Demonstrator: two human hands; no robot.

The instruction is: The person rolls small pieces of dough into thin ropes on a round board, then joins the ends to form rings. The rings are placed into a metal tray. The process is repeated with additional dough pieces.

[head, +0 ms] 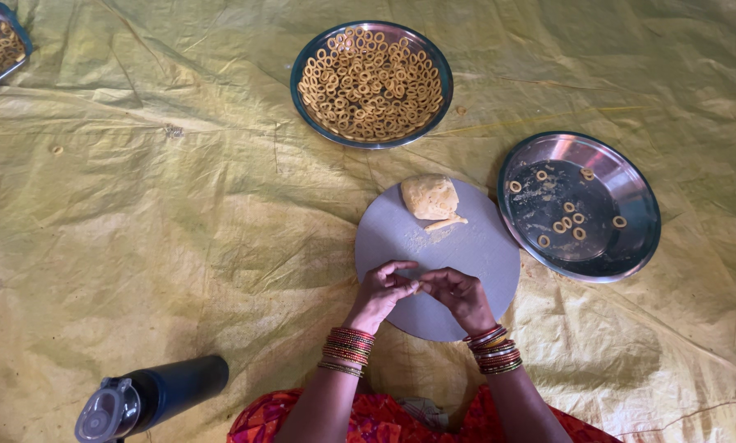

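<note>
Fingers (407,283) of the left hand (382,291) and right hand (458,293) meet, pinching a tiny bit of dough (418,285) over a round grey board (466,254). At 12 o'clock on the board lies a dough lump (429,197); at 2 o'clock, a steel plate (630,193) with few rings; further at 12, a full plate (302,70).

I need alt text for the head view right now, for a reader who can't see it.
Seen from above, a person's left hand and right hand meet fingertip to fingertip over a round grey board, pinching a small bit of dough. A dough lump sits on the board's far edge; a steel plate heaped with dough rings and another plate holding a few lie on yellow sheeting.
</note>
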